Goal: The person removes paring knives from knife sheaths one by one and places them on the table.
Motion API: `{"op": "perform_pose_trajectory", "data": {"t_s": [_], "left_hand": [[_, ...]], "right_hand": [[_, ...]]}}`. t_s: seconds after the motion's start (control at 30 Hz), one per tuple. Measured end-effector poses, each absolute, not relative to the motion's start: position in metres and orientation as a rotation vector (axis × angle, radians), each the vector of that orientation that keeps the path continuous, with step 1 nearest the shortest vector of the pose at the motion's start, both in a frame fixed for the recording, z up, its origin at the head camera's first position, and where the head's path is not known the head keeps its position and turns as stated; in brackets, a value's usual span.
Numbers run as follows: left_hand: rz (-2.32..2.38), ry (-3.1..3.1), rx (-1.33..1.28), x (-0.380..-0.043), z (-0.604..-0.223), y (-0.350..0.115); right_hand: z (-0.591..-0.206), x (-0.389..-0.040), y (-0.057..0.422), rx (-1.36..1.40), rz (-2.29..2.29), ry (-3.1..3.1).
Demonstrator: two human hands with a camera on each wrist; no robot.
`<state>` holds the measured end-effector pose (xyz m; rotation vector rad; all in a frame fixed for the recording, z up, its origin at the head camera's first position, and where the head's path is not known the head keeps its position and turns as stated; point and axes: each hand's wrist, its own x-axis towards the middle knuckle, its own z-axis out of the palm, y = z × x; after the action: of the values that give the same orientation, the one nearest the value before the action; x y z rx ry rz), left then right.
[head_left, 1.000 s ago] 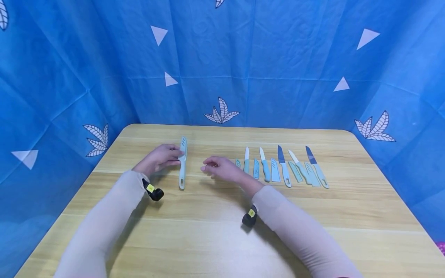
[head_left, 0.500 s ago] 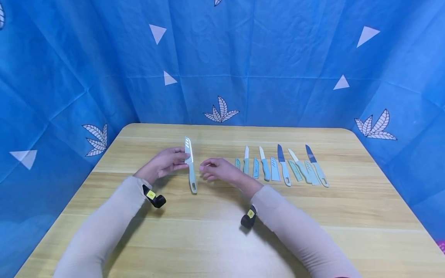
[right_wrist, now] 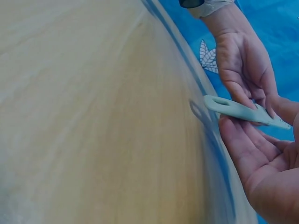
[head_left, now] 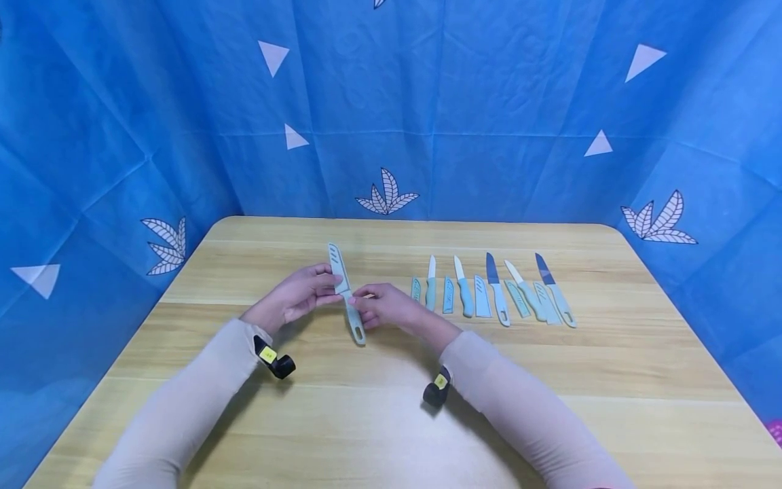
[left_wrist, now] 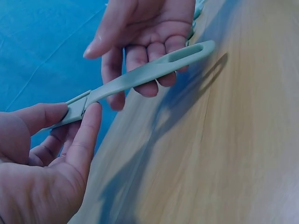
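My left hand [head_left: 304, 293] pinches a knife [head_left: 356, 324] in its pale sheath [head_left: 337, 261], thumb and fingers near where sheath meets handle. The knife is held above the table, its slotted handle pointing toward me. In the left wrist view the pale green handle [left_wrist: 135, 78] lies across the fingers of my right hand [left_wrist: 149, 28], whose thumb stands apart from it. The right wrist view also has the right fingers [right_wrist: 243, 144] under the handle [right_wrist: 231, 109]. From the head, my right hand [head_left: 391, 307] is beside the handle. The blade is hidden by the sheath.
On the wooden table [head_left: 391, 421], to the right, several bare knives [head_left: 464, 295] lie in a row, with flat light-blue sheaths [head_left: 482, 299] between them. Some blades are white, others dark. A blue curtain [head_left: 391, 102] surrounds the table's back and sides.
My left hand has carried the sheathed knife to the right and tilted its handle toward my right hand. The right hand, nearly in place, now reaches the handle.
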<state>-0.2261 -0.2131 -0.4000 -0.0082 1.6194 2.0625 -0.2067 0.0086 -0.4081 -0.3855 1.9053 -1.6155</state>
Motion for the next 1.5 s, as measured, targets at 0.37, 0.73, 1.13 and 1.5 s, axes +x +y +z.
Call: {"op": "perform_pose_trajectory", "data": {"t_s": [0.37,0.73,1.13,1.5], "left_hand": [[2.051,1.649,0.034,-0.219,-0.402,-0.203],[2.012,1.673,0.081,-0.212,-0.406,-0.195],[2.001,1.643,0.089,-0.205,-0.406,-0.186],[2.026,1.553,0.096,-0.198,-0.406,-0.179]], "right_hand": [[-0.41,-0.204,0.014,-0.402,-1.598,1.887],[-0.406,-0.201,0.03,-0.462,-1.59,1.845],[-0.408,-0.197,0.042,-0.464,-1.629,1.769],[-0.406,-0.195,0.057,-0.508,-1.626,1.787]]}}
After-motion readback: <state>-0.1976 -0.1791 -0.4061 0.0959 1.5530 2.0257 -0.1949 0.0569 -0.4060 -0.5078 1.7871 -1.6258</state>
